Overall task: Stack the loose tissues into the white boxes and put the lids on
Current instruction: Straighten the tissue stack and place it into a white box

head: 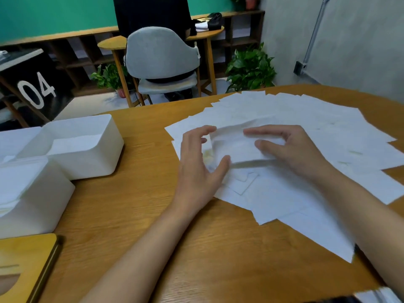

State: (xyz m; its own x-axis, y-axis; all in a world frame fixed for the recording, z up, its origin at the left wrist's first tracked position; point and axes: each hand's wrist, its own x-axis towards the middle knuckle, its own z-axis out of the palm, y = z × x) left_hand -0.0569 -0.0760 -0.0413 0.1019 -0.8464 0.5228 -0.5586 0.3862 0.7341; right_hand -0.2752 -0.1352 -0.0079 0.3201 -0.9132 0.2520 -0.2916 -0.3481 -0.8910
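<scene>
Loose tissues (317, 127), blurred bunch (236, 149) in curled fingers (269, 132) of left hand (196, 171) and right hand (299, 154), grip half-hidden.

Wooden table (142, 204) under tissues (306, 127), white boxes (91, 156), lid (26, 256)

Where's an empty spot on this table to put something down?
Bare table runs between the white boxes and the loose tissues, down to the near edge. The right side is crowded with tissues, and the left with boxes and a wooden lid.
</scene>
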